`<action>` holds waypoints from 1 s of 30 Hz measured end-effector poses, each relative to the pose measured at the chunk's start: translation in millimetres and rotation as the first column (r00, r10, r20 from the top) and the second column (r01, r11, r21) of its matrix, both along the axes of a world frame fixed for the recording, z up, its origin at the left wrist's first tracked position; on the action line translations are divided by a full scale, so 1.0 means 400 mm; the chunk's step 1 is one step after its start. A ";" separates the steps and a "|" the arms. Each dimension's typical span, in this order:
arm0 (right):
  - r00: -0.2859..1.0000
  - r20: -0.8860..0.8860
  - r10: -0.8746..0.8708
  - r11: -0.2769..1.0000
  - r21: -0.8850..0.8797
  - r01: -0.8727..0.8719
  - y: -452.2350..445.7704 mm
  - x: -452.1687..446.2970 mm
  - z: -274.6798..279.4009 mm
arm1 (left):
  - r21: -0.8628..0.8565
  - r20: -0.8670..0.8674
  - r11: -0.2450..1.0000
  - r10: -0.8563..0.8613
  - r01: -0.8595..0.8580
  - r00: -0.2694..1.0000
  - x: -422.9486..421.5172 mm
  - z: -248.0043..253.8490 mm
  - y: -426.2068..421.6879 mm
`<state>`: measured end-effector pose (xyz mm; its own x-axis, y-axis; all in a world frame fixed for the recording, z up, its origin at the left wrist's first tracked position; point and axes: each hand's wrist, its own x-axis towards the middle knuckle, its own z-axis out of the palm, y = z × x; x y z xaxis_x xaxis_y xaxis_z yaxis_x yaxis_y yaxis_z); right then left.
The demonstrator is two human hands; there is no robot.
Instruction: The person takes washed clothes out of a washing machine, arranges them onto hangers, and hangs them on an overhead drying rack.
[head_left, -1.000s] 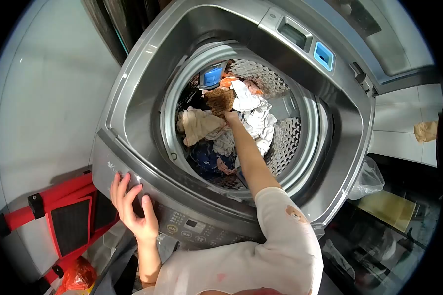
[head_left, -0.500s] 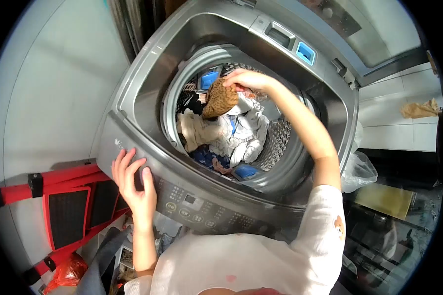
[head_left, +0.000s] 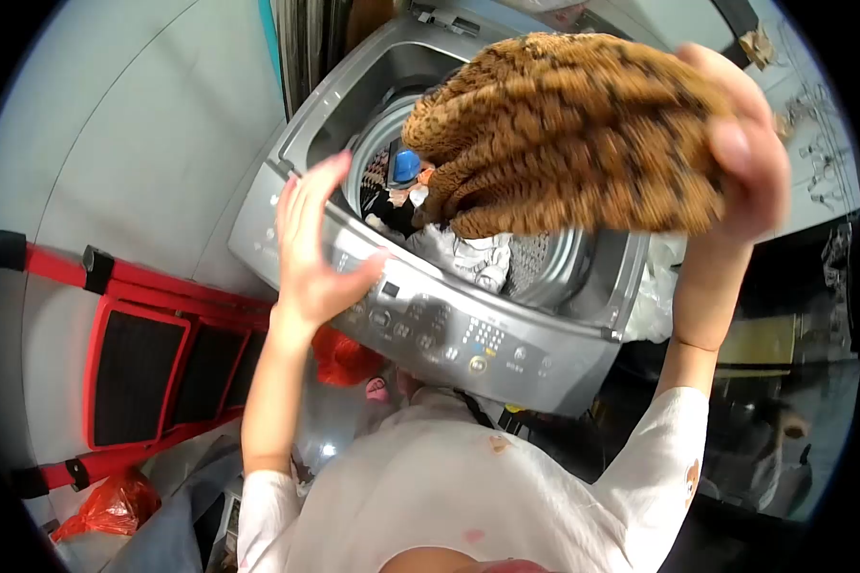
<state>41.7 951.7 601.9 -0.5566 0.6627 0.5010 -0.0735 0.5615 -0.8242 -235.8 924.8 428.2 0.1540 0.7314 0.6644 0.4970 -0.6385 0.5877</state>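
A brown textured cloth (head_left: 564, 134) with dark markings hangs bunched in the air over the washing machine, and my right hand (head_left: 750, 158) grips its right end; motion blurs it, and its exact kind does not show. My left hand (head_left: 315, 258) is raised above the front left edge of the machine, fingers spread and nothing in them. Below the cloth, the open top-loading washing machine (head_left: 301, 148) has white laundry (head_left: 459, 253) in its drum, beside some dark fabric and a blue part (head_left: 406, 166) on the drum wall. The cloth hides much of the drum and the raised lid.
A folded red-framed step ladder (head_left: 134, 372) leans by the wall at left. Red plastic bags (head_left: 110, 501) lie low on that side, another under the machine's front. Clear plastic (head_left: 652, 296) hangs at the machine's right, and a drying rack with clips (head_left: 822, 162) stands beyond it.
My right hand has lifted the brown cloth out of the drum, up and to the right, towards me. My left hand has come off the machine's front edge and risen.
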 end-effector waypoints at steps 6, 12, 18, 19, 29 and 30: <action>0.832 0.361 0.421 0.832 0.212 -0.513 -0.258 -0.118 -0.062 | -0.168 0.035 0.692 -0.708 0.702 0.706 0.089 0.127 -0.055; 0.558 0.812 0.173 0.968 -0.035 -0.248 -0.425 -0.066 -0.296 | -0.545 -0.289 0.681 -0.700 0.489 0.653 -0.005 -0.026 -0.274; 0.563 0.625 -0.541 0.841 0.390 0.375 -0.519 -0.113 -0.512 | -0.266 -0.488 0.842 -0.537 0.469 0.689 -0.024 -0.079 -0.353; 0.579 0.606 -0.545 0.837 0.352 0.419 -0.532 -0.131 -0.514 | -0.253 -0.480 0.844 -0.533 0.472 0.696 -0.027 -0.078 -0.363; 0.951 0.227 -0.207 0.906 -0.322 0.274 -0.540 -0.216 -0.571 | -0.553 -0.153 0.758 -0.499 0.345 0.853 -0.058 -0.080 -0.481; 0.955 0.189 -0.229 0.904 -0.323 0.280 -0.552 -0.229 -0.572 | -0.552 -0.143 0.755 -0.503 0.353 0.853 -0.064 -0.085 -0.486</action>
<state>-49.7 730.8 373.0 -0.3945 0.9073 0.1457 0.1670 0.2267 -0.9595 -261.5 730.5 394.1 0.6455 0.7542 0.1203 0.4246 -0.4853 0.7643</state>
